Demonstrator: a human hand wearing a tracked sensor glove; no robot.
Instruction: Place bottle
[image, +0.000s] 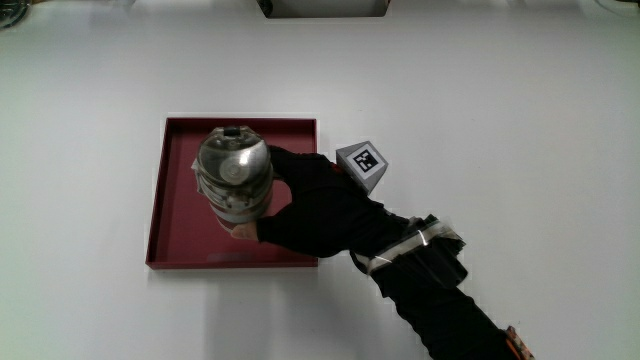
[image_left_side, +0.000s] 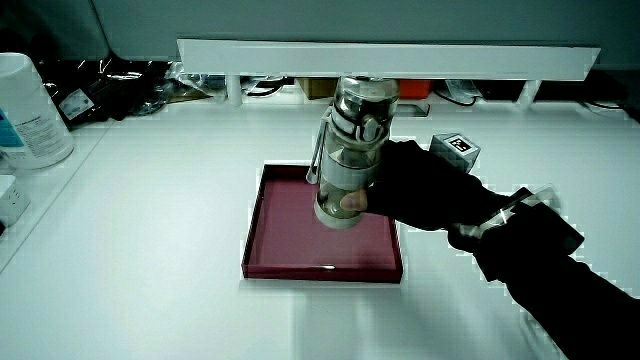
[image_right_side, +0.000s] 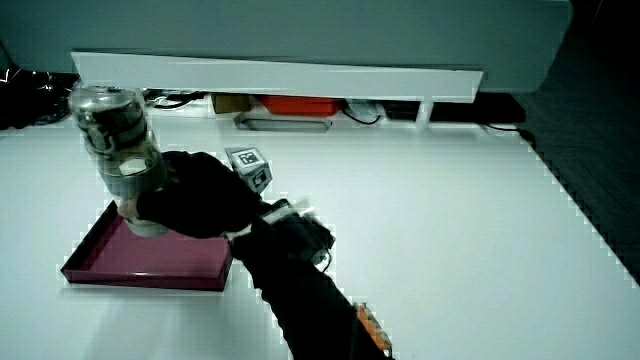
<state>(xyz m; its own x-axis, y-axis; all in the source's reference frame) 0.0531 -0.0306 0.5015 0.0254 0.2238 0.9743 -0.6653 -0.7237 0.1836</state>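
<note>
A clear bottle (image: 234, 178) with a metal lid stands upright over the dark red tray (image: 175, 235). The gloved hand (image: 310, 210) is shut around the bottle's lower half, with the patterned cube (image: 362, 164) on its back. In both side views the bottle (image_left_side: 355, 150) (image_right_side: 122, 155) has its base just above or on the tray floor (image_left_side: 290, 225) (image_right_side: 110, 255); I cannot tell whether it touches. The hand (image_left_side: 425, 190) (image_right_side: 195, 195) reaches in over the tray's rim, and the forearm (image: 440, 300) runs back toward the person.
A low white partition (image_left_side: 390, 55) stands at the table's edge farthest from the person, with clutter under it. A white container (image_left_side: 30, 110) stands on a neighbouring surface beside the table. White tabletop (image: 500, 120) surrounds the tray.
</note>
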